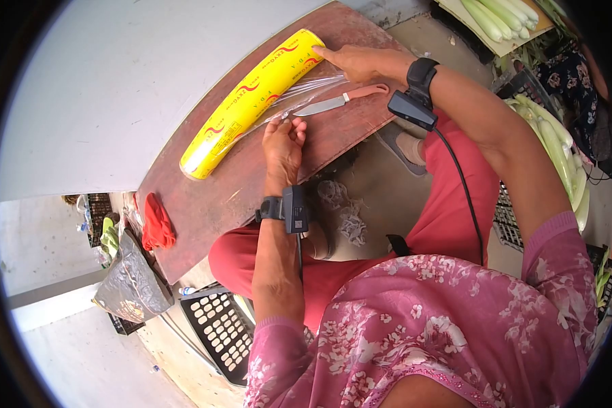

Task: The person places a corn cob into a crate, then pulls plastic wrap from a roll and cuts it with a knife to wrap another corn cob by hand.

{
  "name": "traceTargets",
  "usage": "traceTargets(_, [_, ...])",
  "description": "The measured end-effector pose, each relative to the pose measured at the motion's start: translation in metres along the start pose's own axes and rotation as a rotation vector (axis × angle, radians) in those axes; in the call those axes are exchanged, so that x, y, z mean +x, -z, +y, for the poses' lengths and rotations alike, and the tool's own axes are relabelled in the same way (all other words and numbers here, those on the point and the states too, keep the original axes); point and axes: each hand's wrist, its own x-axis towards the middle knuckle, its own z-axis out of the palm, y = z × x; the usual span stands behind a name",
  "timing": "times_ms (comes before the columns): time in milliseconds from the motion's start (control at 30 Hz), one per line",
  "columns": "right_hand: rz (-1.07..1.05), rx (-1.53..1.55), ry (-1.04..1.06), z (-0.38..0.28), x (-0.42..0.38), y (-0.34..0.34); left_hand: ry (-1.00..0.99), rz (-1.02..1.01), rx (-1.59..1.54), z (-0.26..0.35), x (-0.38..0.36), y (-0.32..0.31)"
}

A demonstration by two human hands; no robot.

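A long yellow roll of plastic film (251, 102) with red print lies slantwise on the reddish-brown table (217, 197). My right hand (350, 62) is at the roll's upper right end, its fingertips touching the edge there. Clear film (313, 85) stretches off the roll toward me. My left hand (284, 139) is below the roll's middle, with curled fingers pinching the film's edge. Just beyond those fingertips lies a knife (333, 103), its blade pointing left and its pinkish handle to the right.
A red cloth (158, 223) lies at the table's left end, near a dark plastic bag (134, 285). A black crate (217, 326) stands below. Pale green vegetables (500, 17) are at the upper right, with more (554, 149) along the right side. Part of another person shows at far right.
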Motion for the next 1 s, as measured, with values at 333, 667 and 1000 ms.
traceTargets(333, [0.017, 0.0, 0.002, 0.003, 0.003, -0.004, -0.074, 0.061, 0.157, 0.006, -0.009, -0.007])
traceTargets(667, [-0.009, -0.012, -0.016, -0.005, -0.003, 0.004, -0.128, 0.073, 0.216, 0.009, -0.01, -0.01])
traceTargets(1000, [0.006, -0.037, -0.007, -0.003, 0.0, 0.002, -0.138, 0.101, 0.192, 0.01, -0.009, -0.01])
